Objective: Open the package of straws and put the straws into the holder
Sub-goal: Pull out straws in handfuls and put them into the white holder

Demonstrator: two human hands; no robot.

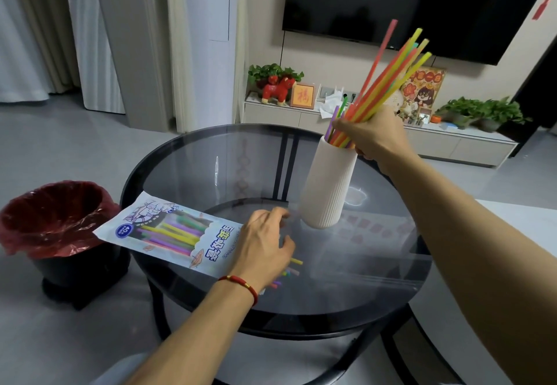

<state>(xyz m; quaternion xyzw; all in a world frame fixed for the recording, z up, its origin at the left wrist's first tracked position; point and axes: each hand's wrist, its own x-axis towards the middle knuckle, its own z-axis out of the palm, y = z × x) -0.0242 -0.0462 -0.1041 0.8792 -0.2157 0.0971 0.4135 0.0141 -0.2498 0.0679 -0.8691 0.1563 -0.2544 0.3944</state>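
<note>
A white ribbed holder [327, 187] stands on the round glass table [376, 279]. My right hand [372, 136] grips a bundle of coloured straws [391, 74] just above its mouth, their lower ends inside the holder and their tops fanned up to the right. The straw package [168, 232] lies flat at the table's left edge, with straws showing through its window. My left hand [265, 241] rests on the package's open right end, fingers relaxed. A few straw tips [294, 267] poke out beside that hand.
A black bin with a red liner [57, 219] stands on the floor left of the table. Behind the table, a low white cabinet [437, 140] carries plants and ornaments under a wall television. A white surface [518, 219] edges in at the right.
</note>
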